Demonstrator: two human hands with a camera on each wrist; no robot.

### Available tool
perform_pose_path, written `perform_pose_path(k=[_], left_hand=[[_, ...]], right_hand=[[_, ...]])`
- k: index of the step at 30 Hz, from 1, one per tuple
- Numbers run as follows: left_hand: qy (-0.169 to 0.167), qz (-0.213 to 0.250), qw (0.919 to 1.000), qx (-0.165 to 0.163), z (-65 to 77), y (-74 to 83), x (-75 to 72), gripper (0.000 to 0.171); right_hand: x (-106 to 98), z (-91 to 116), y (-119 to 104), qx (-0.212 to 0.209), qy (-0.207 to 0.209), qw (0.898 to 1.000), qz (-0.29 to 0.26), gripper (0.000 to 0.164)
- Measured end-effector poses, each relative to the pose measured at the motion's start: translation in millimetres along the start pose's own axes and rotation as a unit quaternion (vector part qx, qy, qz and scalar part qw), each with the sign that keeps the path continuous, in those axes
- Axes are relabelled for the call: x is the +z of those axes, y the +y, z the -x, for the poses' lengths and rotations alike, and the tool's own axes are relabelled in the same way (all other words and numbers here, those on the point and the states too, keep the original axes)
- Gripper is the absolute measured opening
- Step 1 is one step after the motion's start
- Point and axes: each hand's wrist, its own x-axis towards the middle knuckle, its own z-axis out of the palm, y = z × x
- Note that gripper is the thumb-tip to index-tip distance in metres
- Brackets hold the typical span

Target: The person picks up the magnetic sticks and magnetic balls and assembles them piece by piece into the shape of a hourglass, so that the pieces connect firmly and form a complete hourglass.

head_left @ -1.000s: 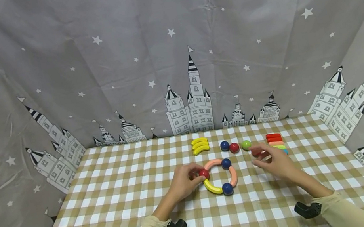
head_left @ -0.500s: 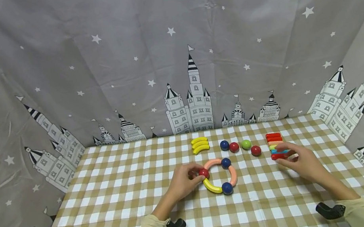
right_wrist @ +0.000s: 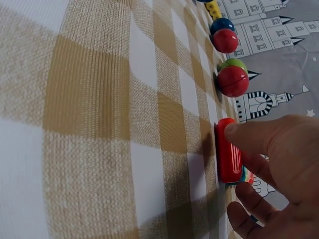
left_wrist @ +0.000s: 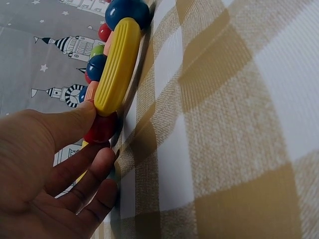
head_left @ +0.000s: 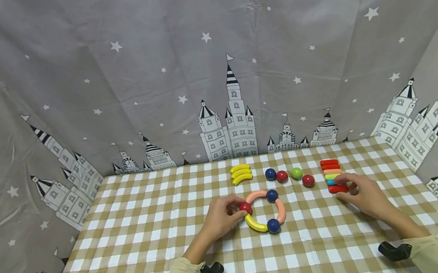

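Note:
My left hand [head_left: 220, 217] pinches a red ball [head_left: 247, 207] on the left side of a ring lying on the checked cloth. The ring joins curved peach bars [head_left: 281, 212], a ribbed yellow curved bar [left_wrist: 118, 67], two blue balls [head_left: 273, 226] and that red ball. At the right, my right hand [head_left: 365, 194] holds a short red bar [right_wrist: 230, 152] between thumb and fingers, at the near end of a row of coloured bars. The thumb lies on the red bar's upper end in the right wrist view; the index fingertip is hidden behind it.
Beyond the ring lie several yellow curved bars [head_left: 241, 174], a blue ball [head_left: 271, 174], two red balls [head_left: 308, 181] and a green ball [head_left: 296, 173]. The row's red, peach [head_left: 331, 171], green and blue bars lie past my right hand. A grey castle-print curtain [head_left: 210, 85] hangs behind the table.
My right hand has moved right, from beside the loose balls to the row's near red bar, which has shifted slightly toward me. The left hand stays on the ring's red ball.

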Motion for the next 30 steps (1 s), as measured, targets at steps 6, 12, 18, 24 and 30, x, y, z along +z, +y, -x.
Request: perform_pose_path(k=[6,12,18,24,30], left_hand=[[-0.001,-0.001,1.0,-0.002,-0.2,0.9,0.0,0.022],[0.005,-0.002,1.0,-0.001,0.8,2.2,0.1,0.021],[0.004,-0.004,1.0,0.0,0.9,1.9,0.3,0.021],[0.003,-0.004,1.0,-0.002,0.6,1.1,0.5,0.021],[0.006,-0.005,1.0,0.001,0.7,1.1,0.9,0.021]], right_hand=[[3,1,0,0.0,-0.024,1.0,0.01,0.029],[5,2,1,-0.017,-0.038,0.999,0.011,0.028],[5,2,0,-0.038,-0.046,0.998,0.036,0.031],[0,4,-10,-0.056,-0.067,0.995,0.052,0.033],[-8,2,-23,-0.034,-0.089,0.995,0.011,0.033]])
